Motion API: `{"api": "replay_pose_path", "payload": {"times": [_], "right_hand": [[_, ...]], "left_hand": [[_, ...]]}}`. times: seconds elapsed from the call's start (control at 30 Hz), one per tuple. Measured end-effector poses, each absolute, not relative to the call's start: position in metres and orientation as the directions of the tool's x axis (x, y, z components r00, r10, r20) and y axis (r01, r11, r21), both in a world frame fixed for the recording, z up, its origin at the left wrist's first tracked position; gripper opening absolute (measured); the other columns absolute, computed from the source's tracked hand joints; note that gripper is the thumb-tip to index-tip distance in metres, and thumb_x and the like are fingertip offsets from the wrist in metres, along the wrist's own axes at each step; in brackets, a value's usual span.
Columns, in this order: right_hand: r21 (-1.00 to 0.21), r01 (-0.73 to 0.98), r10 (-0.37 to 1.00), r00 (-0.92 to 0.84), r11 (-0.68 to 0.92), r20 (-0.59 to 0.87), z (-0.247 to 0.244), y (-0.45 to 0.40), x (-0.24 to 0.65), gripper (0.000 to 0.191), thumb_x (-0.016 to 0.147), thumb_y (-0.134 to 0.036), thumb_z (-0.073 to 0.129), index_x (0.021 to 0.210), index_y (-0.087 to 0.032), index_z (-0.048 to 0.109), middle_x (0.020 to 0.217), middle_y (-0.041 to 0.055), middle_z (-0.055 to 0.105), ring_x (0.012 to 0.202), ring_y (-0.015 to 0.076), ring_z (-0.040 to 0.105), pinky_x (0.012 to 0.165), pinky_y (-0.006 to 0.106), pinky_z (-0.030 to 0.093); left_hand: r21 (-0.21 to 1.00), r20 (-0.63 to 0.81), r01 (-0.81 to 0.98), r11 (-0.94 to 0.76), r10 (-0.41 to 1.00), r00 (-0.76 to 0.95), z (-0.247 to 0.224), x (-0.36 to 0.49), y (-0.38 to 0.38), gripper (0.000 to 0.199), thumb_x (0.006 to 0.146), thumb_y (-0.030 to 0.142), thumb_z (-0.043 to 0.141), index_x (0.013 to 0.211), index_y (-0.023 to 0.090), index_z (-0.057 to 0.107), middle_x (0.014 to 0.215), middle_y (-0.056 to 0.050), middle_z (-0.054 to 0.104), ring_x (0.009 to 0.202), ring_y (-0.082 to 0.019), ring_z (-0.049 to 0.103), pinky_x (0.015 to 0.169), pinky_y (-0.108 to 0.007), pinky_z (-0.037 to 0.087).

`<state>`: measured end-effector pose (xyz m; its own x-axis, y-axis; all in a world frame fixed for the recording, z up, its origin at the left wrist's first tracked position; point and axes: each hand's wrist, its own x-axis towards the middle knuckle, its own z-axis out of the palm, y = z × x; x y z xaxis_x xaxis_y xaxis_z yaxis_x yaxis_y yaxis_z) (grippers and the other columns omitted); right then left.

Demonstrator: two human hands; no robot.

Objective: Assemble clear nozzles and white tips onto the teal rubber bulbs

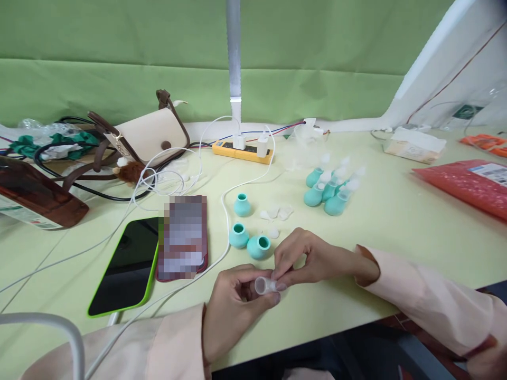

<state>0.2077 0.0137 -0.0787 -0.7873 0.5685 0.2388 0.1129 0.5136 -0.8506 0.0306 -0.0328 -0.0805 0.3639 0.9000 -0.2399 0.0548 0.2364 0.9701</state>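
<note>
**Two hands on a small clear tube**

At the far left of the desk [380, 279] we see a brown bottle [43, 190], then a cream bag [150, 134]. Nearer us lie a green-edged phone [127, 266] and, just beside it, a red-cased phone [203, 224]. A white cable [226, 211] runs past them.

Next comes our left hand [233, 303], its grip closed round the tube [262, 285], wide mouth showing, near the front edge of the desk. Just beyond stand three teal bulbs, one behind [242, 206] and two in front [238, 237] [258, 248], mouths open. White scraps [285, 212] lie to their right.

Our right hand [307, 258] has a narrow grip, thumb and fingertips pinching the tube's right end; what lies under the fingertips is hidden from us.

We judge the tube light, thin and fairly stiff, perhaps slick; it is best held round its wide end, gently, so the wall does not buckle. The bulbs look soft and light, so we would take them low on the belly or firmly at the neck.

Farther right is a cluster of tipped bulbs [336, 205], and finally a red parcel [455, 182].
</note>
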Motion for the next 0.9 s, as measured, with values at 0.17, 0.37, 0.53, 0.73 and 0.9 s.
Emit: {"api": "replay_pose_path", "payload": {"times": [0.17,0.37,0.53,0.73,0.9], "right_hand": [[-0.801,0.112,0.563,-0.768,0.588,0.306,-0.079,0.014,0.207,0.015,0.074,-0.022,0.06,0.082,-0.011,0.066,0.068,0.0046,0.064,0.058,0.0073,0.053,0.051,0.019,0.042],[-0.753,0.074,0.539,-0.744,0.653,0.394,-0.078,0.01,0.207,0.011,0.073,-0.018,0.061,0.08,-0.012,0.065,0.069,0.0047,0.062,0.057,0.0068,0.053,0.05,0.018,0.042],[-0.725,0.122,0.526,-0.769,0.678,0.363,-0.077,0.009,0.208,0.011,0.076,-0.018,0.056,0.082,-0.012,0.064,0.071,0.0054,0.063,0.061,0.008,0.054,0.053,0.019,0.042],[-0.704,0.176,0.494,-0.825,0.688,0.276,-0.073,0.009,0.208,0.014,0.08,-0.021,0.052,0.082,-0.011,0.061,0.07,0.0046,0.061,0.061,0.008,0.052,0.054,0.018,0.04],[-0.627,0.243,0.49,-0.834,0.74,0.255,-0.069,0.007,0.205,0.013,0.084,-0.018,0.043,0.085,-0.013,0.054,0.072,0.0037,0.055,0.068,0.0096,0.047,0.063,0.022,0.039]], "left_hand": [[0.947,-0.281,-0.029,0.32,0.869,0.406,-0.083,0.029,-0.028,0.007,0.059,0.014,0.067,0.064,0.009,0.067,0.055,0.002,0.051,0.054,-0.008,0.041,0.05,-0.019,0.033],[0.935,-0.313,-0.036,0.353,0.869,0.384,-0.087,0.028,-0.027,0.011,0.057,0.017,0.07,0.066,0.01,0.068,0.052,0.003,0.052,0.049,-0.006,0.04,0.048,-0.017,0.034],[0.944,-0.309,0.004,0.331,0.875,0.373,-0.085,0.029,-0.028,0.011,0.059,0.019,0.068,0.066,0.01,0.068,0.047,0.006,0.044,0.042,-0.003,0.028,0.039,-0.015,0.024],[0.946,-0.313,0.049,0.319,0.871,0.378,-0.085,0.028,-0.029,0.012,0.059,0.019,0.068,0.064,0.009,0.067,0.047,0.005,0.042,0.043,-0.004,0.029,0.039,-0.016,0.024],[0.956,-0.293,0.088,0.281,0.878,0.378,-0.084,0.027,-0.028,0.014,0.062,0.023,0.066,0.065,0.01,0.067,0.046,0.006,0.038,0.041,-0.004,0.027,0.037,-0.017,0.022]]}}
